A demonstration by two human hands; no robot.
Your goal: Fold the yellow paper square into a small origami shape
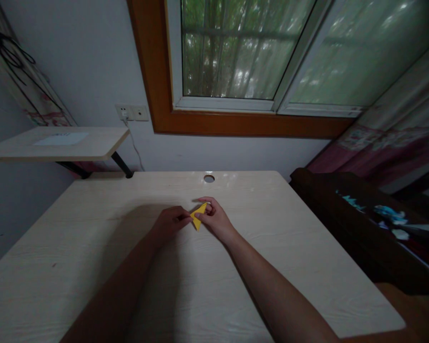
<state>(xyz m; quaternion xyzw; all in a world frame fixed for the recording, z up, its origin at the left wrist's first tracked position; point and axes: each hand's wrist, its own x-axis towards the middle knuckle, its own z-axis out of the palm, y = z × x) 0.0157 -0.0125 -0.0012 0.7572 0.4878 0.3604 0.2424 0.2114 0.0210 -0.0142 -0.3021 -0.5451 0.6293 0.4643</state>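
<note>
A small folded piece of yellow paper (199, 216), triangular in outline, is held just above the pale wooden table (93, 247). My left hand (169, 222) pinches its left side with curled fingers. On the paper's right side my right hand (214, 219) grips it between thumb and fingers. Both hands meet near the middle of the table, a little toward its far edge.
A round cable hole (209, 178) sits near the table's far edge. A raised shelf (57, 143) with a white sheet stands at the left. Wall sockets (132, 113) and a window (257, 57) are behind. A dark bed frame (343, 209) lies to the right.
</note>
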